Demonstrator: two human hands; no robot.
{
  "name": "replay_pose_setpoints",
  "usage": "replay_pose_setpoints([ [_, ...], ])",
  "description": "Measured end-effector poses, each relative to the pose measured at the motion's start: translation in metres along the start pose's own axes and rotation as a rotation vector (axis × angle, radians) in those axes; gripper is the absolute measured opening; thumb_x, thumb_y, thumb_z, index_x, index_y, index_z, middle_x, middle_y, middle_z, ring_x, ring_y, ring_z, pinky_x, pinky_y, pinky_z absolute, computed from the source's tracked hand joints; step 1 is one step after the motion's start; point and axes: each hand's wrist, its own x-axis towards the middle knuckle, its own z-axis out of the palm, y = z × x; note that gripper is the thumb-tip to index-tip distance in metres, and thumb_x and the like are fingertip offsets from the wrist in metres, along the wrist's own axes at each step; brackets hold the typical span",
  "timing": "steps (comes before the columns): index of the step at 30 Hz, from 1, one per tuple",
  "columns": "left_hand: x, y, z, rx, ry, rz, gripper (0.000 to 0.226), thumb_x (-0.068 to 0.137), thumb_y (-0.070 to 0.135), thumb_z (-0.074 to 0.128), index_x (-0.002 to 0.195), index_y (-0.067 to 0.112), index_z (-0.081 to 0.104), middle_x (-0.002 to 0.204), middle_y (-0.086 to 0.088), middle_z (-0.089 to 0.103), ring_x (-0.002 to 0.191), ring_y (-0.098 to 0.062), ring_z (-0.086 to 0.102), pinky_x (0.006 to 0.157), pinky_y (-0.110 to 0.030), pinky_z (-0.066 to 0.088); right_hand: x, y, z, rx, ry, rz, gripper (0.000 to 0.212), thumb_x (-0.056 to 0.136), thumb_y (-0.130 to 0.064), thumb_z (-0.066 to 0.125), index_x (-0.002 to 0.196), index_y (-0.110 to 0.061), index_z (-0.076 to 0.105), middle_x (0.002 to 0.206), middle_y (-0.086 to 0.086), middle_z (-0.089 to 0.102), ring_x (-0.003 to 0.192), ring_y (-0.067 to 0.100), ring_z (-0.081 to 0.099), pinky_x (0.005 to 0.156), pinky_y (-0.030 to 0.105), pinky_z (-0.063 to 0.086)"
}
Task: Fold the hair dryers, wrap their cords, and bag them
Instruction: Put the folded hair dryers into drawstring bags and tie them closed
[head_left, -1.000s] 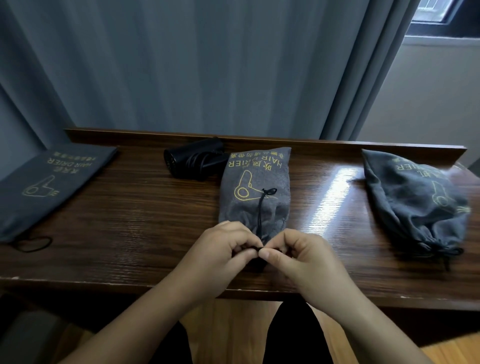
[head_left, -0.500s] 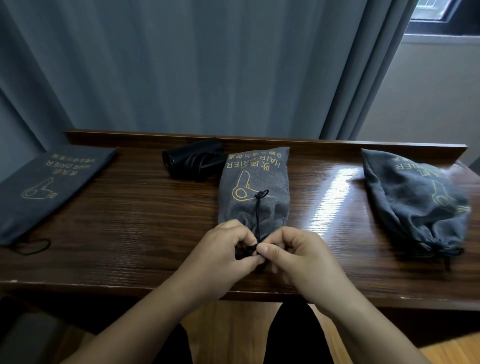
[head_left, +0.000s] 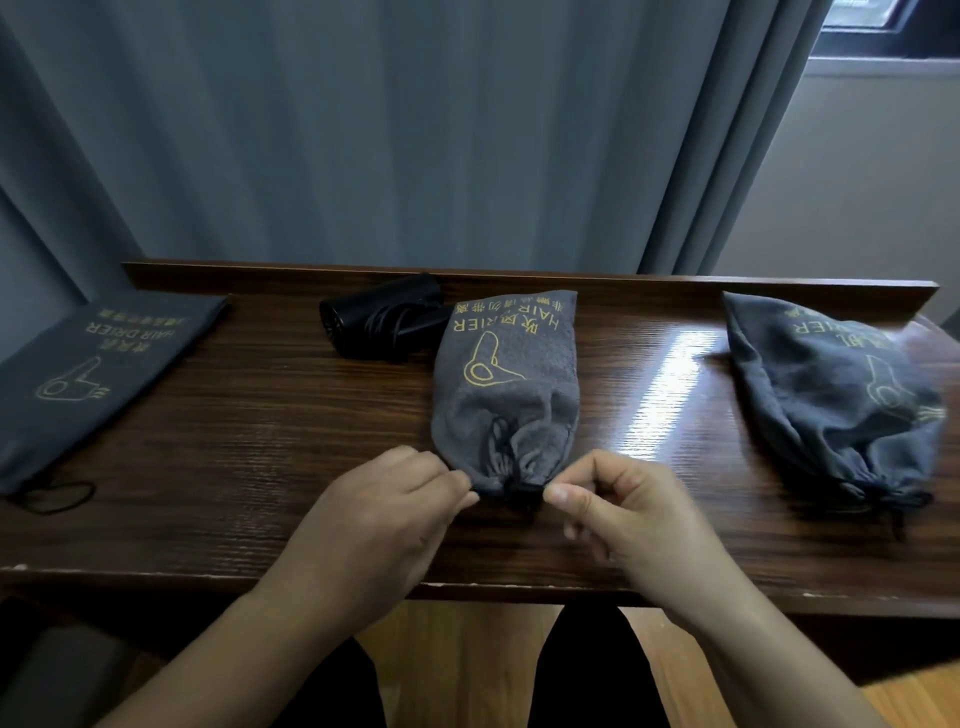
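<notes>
At the near edge of the wooden tabletop (head_left: 260, 441), a filled grey drawstring bag (head_left: 506, 395) lies lengthwise with its gathered mouth toward the person, which puts the closure within easy reach of both hands. The left hand (head_left: 379, 525) pinches the left side of the puckered mouth and the right hand (head_left: 618, 514) pinches the right side, the two set apart on either side of the black drawstring (head_left: 511, 486); this hold looks meant to draw the cord tight or to settle the gathers, though whether the fingers hold cord or cloth cannot be told. Well to the right, a second bag (head_left: 831, 395) sits bulging with its cord already drawn, apparently finished and parked out of the way. At the far left, a flat empty bag (head_left: 104, 364) lies with its cord loop loose, probably waiting for the black hair dryer (head_left: 384, 325) that rests behind the middle bag, folded with its cord wound about it. By that reading, one dryer is left to bag.
</notes>
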Motion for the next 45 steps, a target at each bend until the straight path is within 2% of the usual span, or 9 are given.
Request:
replay_pose_setpoints([
  [12, -0.008, -0.017, 0.021, -0.037, -0.09, -0.037, 0.032, 0.102, 0.033, 0.048, 0.085, 0.016, 0.068, 0.076, 0.007, 0.058, 0.07, -0.014, 0.053, 0.061, -0.037, 0.051, 0.005, 0.021, -0.011, -0.368, 0.058, -0.019, 0.02, 0.089, -0.028, 0.075, 0.072, -0.022, 0.067, 0.066, -0.002, 0.065, 0.052, 0.002, 0.051, 0.054, 0.018, 0.038],
  [16, -0.001, -0.024, 0.023, -0.206, -0.112, -0.191, 0.034, 0.097, 0.054, 0.047, 0.102, 0.026, 0.067, 0.104, 0.012, 0.053, 0.1, -0.007, 0.053, 0.086, -0.029, 0.048, 0.013, 0.015, -0.02, -0.493, 0.001, 0.031, 0.03, 0.078, -0.046, 0.081, 0.072, -0.021, 0.066, 0.07, -0.004, 0.065, 0.062, 0.0, 0.055, 0.061, 0.019, 0.042],
  [18, 0.006, -0.029, 0.027, -0.364, -0.042, -0.381, 0.037, 0.092, 0.058, 0.05, 0.116, 0.031, 0.058, 0.128, 0.01, 0.048, 0.124, -0.006, 0.047, 0.102, -0.029, 0.043, 0.022, 0.011, -0.02, -0.47, 0.136, -0.072, 0.039, 0.072, -0.064, 0.076, 0.082, -0.028, 0.066, 0.083, -0.008, 0.064, 0.08, 0.001, 0.06, 0.072, 0.019, 0.046],
  [21, 0.024, -0.033, 0.039, -0.514, -0.174, -0.547, 0.065, 0.095, 0.056, 0.052, 0.152, 0.046, 0.024, 0.164, 0.014, 0.02, 0.15, 0.001, 0.017, 0.122, -0.033, 0.023, 0.038, -0.003, -0.004, -0.524, 0.259, -0.281, 0.054, 0.076, -0.071, 0.06, 0.118, -0.036, 0.061, 0.123, -0.011, 0.049, 0.12, 0.005, 0.051, 0.101, 0.027, 0.046],
  [24, 0.038, -0.03, 0.054, -0.52, -0.259, -0.563, 0.08, 0.096, 0.05, 0.055, 0.159, 0.039, 0.007, 0.166, 0.017, 0.013, 0.15, 0.002, 0.014, 0.125, -0.034, 0.02, 0.057, -0.017, 0.018, -0.735, 0.194, -0.376, 0.069, 0.083, -0.069, 0.057, 0.144, -0.038, 0.044, 0.154, -0.002, 0.029, 0.148, 0.02, 0.023, 0.12, 0.039, 0.029],
  [27, 0.053, -0.019, 0.066, -0.504, -0.288, -0.461, 0.085, 0.096, 0.046, 0.055, 0.16, 0.035, 0.0, 0.166, 0.018, 0.009, 0.15, 0.001, 0.009, 0.126, -0.038, 0.017, 0.081, -0.018, 0.027, -0.928, 0.132, -0.327, 0.068, 0.092, -0.066, 0.052, 0.151, -0.037, 0.036, 0.165, 0.005, 0.015, 0.153, 0.033, 0.006, 0.121, 0.056, 0.022],
  [32, 0.082, -0.02, 0.079, -0.434, -0.436, -0.376, 0.061, 0.1, 0.04, 0.05, 0.155, 0.035, 0.023, 0.164, 0.015, 0.021, 0.145, 0.01, 0.007, 0.126, -0.046, 0.001, 0.099, -0.009, 0.003, -1.058, 0.048, -0.117, 0.051, 0.1, -0.063, 0.033, 0.14, -0.037, 0.052, 0.168, -0.001, 0.012, 0.155, 0.028, -0.004, 0.119, 0.066, 0.015],
  [37, 0.091, -0.03, 0.079, -0.24, -0.51, -0.371, 0.059, 0.103, 0.044, 0.045, 0.157, 0.036, 0.023, 0.164, 0.01, 0.023, 0.152, -0.004, 0.009, 0.126, -0.036, 0.002, 0.098, 0.018, -0.037, -1.221, 0.074, -0.134, 0.048, 0.096, -0.053, 0.052, 0.139, -0.032, 0.051, 0.168, 0.002, 0.014, 0.155, 0.03, -0.003, 0.115, 0.059, 0.031],
  [45, 0.08, -0.052, 0.065, -0.044, -0.534, -0.386, 0.052, 0.104, 0.05, 0.039, 0.153, 0.035, 0.034, 0.166, 0.008, 0.018, 0.154, -0.011, 0.003, 0.126, -0.046, -0.001, 0.099, 0.029, -0.108, -1.299, 0.239, 0.069, 0.05, 0.095, -0.05, 0.055, 0.141, -0.03, 0.048, 0.167, 0.004, 0.017, 0.155, 0.033, 0.002, 0.113, 0.053, 0.037],
])
